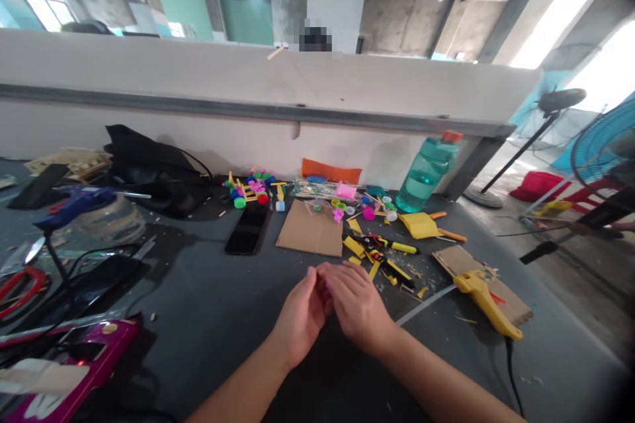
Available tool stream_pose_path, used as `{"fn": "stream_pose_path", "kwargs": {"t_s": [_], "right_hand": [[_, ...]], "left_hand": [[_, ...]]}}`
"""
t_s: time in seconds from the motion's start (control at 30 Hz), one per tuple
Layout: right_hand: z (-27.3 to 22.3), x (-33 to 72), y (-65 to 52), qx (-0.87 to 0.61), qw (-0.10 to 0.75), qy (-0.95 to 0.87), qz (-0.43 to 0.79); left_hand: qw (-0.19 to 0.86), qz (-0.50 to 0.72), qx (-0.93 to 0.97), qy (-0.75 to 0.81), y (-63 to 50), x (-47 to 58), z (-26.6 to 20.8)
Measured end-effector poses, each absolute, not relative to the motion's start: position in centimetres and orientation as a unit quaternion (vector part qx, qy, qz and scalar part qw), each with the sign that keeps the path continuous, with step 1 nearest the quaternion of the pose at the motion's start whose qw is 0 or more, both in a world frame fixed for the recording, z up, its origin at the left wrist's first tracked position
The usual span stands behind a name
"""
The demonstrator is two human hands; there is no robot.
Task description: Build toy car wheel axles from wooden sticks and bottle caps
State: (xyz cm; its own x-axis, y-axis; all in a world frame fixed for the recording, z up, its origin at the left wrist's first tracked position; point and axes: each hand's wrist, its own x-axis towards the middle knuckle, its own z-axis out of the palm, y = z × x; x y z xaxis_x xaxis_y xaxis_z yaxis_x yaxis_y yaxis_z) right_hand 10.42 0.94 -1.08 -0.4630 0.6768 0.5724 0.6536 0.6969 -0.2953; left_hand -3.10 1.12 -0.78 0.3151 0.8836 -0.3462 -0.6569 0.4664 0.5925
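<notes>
My left hand (301, 317) and my right hand (360, 301) meet above the dark tabletop, in front of a square piece of cardboard (311, 231). Their fingertips touch or overlap, with the fingers curled inward and pressed together. Whatever may be between them is hidden. Black-and-yellow cutters (391, 244) and yellow foam scraps (354, 246) lie just past my right hand. Farther right, a yellow glue gun (483, 301) rests on another cardboard piece (456, 260). Beyond my left hand lies a black phone (248, 231).
Small colourful stick-and-cap models (253, 188) stand by the white partition (238, 73). A teal water bottle (424, 175) stands at the back right. At left are a blue glue gun (82, 201), a black bag (149, 165) and a magenta power strip (94, 370). A fan (608, 152) is off the table.
</notes>
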Motion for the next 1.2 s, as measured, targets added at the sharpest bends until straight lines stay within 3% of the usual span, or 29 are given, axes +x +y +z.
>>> {"fn": "stream_pose_path", "kwargs": {"t_s": [0.2,0.37,0.53,0.67,0.83,1.03,1.2], "right_hand": [[-0.6,8.6,-1.1,-0.335,0.199,-0.92,0.031],[-1.2,9.4,-0.7,-0.382,0.212,-0.899,0.006],[-1.0,9.3,-0.8,-0.304,0.197,-0.931,0.038],[-1.2,9.9,0.4,-0.365,0.217,-0.905,0.032],[-1.4,9.2,0.6,-0.308,0.19,-0.931,0.044],[-1.9,10.0,3.0,-0.365,0.19,-0.911,0.033],[-0.8,9.0,3.9,-0.339,0.155,-0.927,0.041]], "left_hand": [[0.833,0.479,0.056,0.27,1.8,-4.0,-0.3],[0.877,0.435,0.088,0.184,1.7,-4.6,0.1],[0.853,0.466,0.072,0.226,1.7,-4.6,-0.1],[0.886,0.415,0.098,0.182,2.4,-4.5,-0.1],[0.83,0.493,0.105,0.239,4.5,-4.6,-0.6],[0.873,0.428,0.121,0.202,4.6,-4.0,-1.0],[0.838,0.495,0.088,0.21,5.4,-5.7,-0.7]]}}
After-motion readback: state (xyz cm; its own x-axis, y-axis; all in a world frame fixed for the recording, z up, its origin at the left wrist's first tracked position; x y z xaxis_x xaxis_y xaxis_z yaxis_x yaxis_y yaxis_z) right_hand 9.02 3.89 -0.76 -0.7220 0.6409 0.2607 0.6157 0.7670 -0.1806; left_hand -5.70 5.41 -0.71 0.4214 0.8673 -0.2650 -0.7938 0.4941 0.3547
